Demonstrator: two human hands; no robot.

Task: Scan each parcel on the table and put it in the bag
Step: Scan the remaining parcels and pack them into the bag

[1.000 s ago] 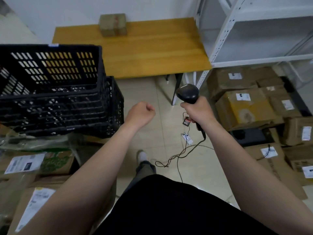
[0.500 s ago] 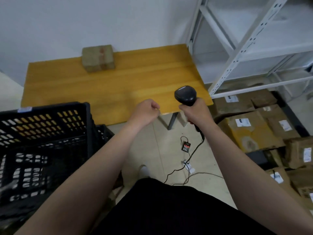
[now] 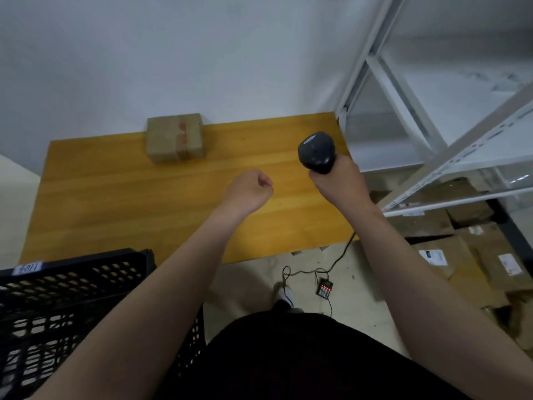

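right hand point(image 3: 339, 180) gripping the black handheld scanner point(image 3: 316, 153), left hand point(image 3: 250, 192) clenched empty, i judge the small brown taped cardboard parcel point(image 3: 175, 137) stiff and light, best taken by its sides.

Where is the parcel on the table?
Head view: the cardboard parcel sits at the far edge of the wooden table, left of centre, against the wall, beyond the left hand.

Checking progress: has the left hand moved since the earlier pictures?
Yes. The left hand has gone forward: earlier it was short of the near edge of the table; now it is over its top, nearer the parcel.
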